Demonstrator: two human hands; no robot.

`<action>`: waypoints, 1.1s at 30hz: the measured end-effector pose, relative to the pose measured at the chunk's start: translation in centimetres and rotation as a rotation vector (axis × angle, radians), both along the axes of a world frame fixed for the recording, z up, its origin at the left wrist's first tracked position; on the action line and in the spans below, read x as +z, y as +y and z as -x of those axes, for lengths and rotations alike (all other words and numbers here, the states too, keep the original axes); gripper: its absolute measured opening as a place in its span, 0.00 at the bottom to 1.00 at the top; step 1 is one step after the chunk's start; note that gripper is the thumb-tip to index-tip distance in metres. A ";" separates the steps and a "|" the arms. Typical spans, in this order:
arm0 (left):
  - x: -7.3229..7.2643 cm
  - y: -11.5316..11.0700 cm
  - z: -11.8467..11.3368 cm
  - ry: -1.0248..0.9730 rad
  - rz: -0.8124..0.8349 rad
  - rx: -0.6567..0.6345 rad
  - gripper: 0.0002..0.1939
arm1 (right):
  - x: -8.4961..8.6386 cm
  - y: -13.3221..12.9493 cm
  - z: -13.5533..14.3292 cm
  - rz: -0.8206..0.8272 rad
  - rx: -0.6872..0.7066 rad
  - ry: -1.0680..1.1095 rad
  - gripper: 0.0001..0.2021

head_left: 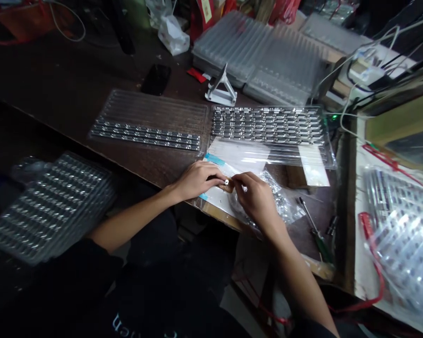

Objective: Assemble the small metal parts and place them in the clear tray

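Note:
My left hand (200, 180) rests at the desk's front edge, its thumb and fingers closed on a small shiny metal part (226, 181). This part sits just over a small brown block (227, 188) on a white board (216, 199) with blue tape. From the right, my right hand (256, 196) meets it with thumb and forefinger pinched together; whatever is between those fingertips is too small to make out. Partly under my right hand lies a clear plastic bag (280, 199) of small metal pieces. Behind the hands is a clear tray (268, 126) with rows of metal connectors.
Another clear tray (148, 117), partly filled, lies to the left. Stacked filled trays (52, 202) stand lower left, and stacked clear trays (232, 44) at the back. A white stand (222, 89), a phone (156, 79) and a green-handled screwdriver (317, 234) are on the desk.

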State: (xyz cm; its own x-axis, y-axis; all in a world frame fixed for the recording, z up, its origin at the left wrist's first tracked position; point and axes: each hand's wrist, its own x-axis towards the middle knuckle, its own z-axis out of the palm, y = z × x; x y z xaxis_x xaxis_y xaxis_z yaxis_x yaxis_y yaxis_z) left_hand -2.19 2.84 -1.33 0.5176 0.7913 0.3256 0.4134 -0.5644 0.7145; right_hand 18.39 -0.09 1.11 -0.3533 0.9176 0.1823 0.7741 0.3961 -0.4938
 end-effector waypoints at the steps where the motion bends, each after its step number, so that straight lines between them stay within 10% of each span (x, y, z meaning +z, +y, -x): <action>1: 0.0 -0.1 0.0 -0.007 -0.003 0.015 0.03 | 0.0 0.0 0.1 0.005 0.025 0.019 0.09; 24: 0.9 -0.7 0.3 0.106 -0.145 -0.011 0.09 | 1.7 0.2 -1.3 0.039 -0.095 0.262 0.08; 33: 2.3 -0.2 -4.5 0.365 -0.183 -0.083 0.10 | 2.5 -0.1 -2.6 -0.129 -0.215 0.414 0.07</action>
